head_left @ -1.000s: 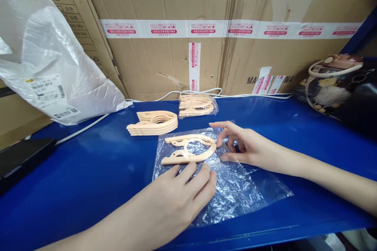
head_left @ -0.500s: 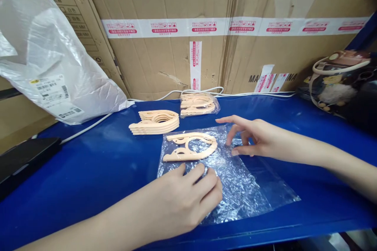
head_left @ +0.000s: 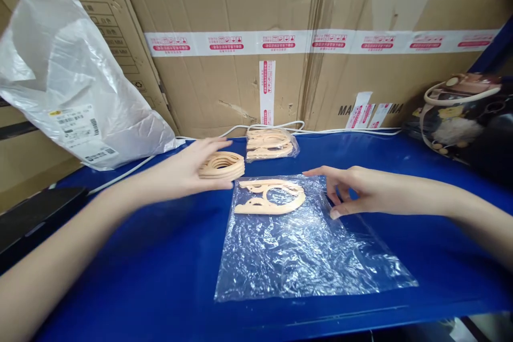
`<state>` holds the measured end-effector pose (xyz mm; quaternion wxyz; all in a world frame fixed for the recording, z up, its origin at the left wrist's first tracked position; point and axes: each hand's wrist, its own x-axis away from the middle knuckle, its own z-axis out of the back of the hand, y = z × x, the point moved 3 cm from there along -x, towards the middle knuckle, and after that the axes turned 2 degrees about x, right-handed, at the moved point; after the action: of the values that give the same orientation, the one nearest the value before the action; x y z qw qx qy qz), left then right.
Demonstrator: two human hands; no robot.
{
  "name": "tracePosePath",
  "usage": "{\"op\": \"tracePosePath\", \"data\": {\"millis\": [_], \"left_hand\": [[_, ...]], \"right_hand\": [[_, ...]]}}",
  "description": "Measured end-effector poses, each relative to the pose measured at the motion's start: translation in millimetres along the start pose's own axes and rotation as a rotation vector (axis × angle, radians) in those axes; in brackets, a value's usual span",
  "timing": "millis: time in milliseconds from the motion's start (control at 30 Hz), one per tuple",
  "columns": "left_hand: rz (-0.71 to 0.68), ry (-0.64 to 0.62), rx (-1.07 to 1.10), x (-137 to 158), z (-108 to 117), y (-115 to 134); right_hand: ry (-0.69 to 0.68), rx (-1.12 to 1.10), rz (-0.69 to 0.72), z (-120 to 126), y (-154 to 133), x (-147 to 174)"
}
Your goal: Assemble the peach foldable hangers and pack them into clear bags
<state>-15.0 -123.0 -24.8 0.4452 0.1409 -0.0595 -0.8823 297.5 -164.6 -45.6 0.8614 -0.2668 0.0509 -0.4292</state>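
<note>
My left hand (head_left: pixel 188 168), a little blurred, is at the left end of a stack of beige folding hangers (head_left: pixel 224 164). Its fingers lie along the far side and its thumb along the near side, spread apart; whether they touch the stack I cannot tell. My right hand (head_left: pixel 352 192) hovers by the right edge of a clear plastic bag (head_left: pixel 296 256), index finger stretched out and thumb apart, holding nothing. One beige folding hanger (head_left: pixel 276 200) lies at the far end of the bag; whether in it or on top is unclear.
A wrapped pack of beige hangers (head_left: pixel 270 144) lies by the large cardboard box (head_left: pixel 224 85) at the back. To the left are a white mailer bag (head_left: pixel 80 91) and a black device (head_left: pixel 40 219). A transparent bag with a handle (head_left: pixel 452 117) stands at right.
My left hand has moved from the plastic bag up and left to the hanger stack, and its fingers have spread. The right hand has barely shifted.
</note>
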Motion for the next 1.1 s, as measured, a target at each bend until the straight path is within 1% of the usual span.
{"op": "tracePosePath", "data": {"millis": [67,133,167,267,367,467,533,600,700,800,867,967,1033,1100], "left_hand": [[0.14,-0.113,0.059,0.3,1.5,-26.5],[0.195,-0.139,0.106,1.4,2.3,-41.4],[0.2,-0.134,0.121,1.9,2.8,-45.0],[0.182,-0.117,0.129,2.9,4.3,-47.6],[0.153,-0.133,0.064,3.3,4.8,-47.2],[0.155,-0.137,0.02,3.2,4.6,-48.4],[0.152,-0.105,0.027,2.7,4.5,-47.9],[0.109,-0.045,0.033,1.7,4.2,-42.8],[0.009,0.075,0.041,1.2,1.8,-20.5],[-0.138,0.19,0.053,5.3,-5.2,22.1],[-0.247,0.236,0.051,12.1,-12.8,55.2],[-0.369,0.267,0.091,24.9,-24.9,94.2],[-0.384,0.29,0.109,30.6,-30.6,107.1],[-0.37,0.308,0.121,32.0,-33.3,110.6]], "right_hand": [[0.035,0.017,0.012,1.3,2.1,-0.3],[0.094,0.058,0.025,3.8,4.6,-0.8],[0.126,0.084,0.032,5.3,5.5,-1.1],[0.207,0.147,0.049,9.7,5.1,-2.0],[0.263,0.183,0.057,12.6,2.5,-2.8],[0.315,0.211,0.049,14.3,1.4,-3.0],[0.364,0.242,0.041,15.1,0.8,-2.5],[0.433,0.287,0.035,15.4,-1.8,-1.3],[0.562,0.344,0.054,13.3,-12.8,1.8],[0.656,0.378,0.168,5.1,-32.3,6.2],[0.635,0.383,0.27,-3.9,-45.7,8.6],[0.524,0.342,0.37,-18.2,-59.6,11.5],[0.477,0.293,0.374,-24.2,-63.7,12.9],[0.464,0.24,0.341,-25.3,-64.3,13.8]]}}
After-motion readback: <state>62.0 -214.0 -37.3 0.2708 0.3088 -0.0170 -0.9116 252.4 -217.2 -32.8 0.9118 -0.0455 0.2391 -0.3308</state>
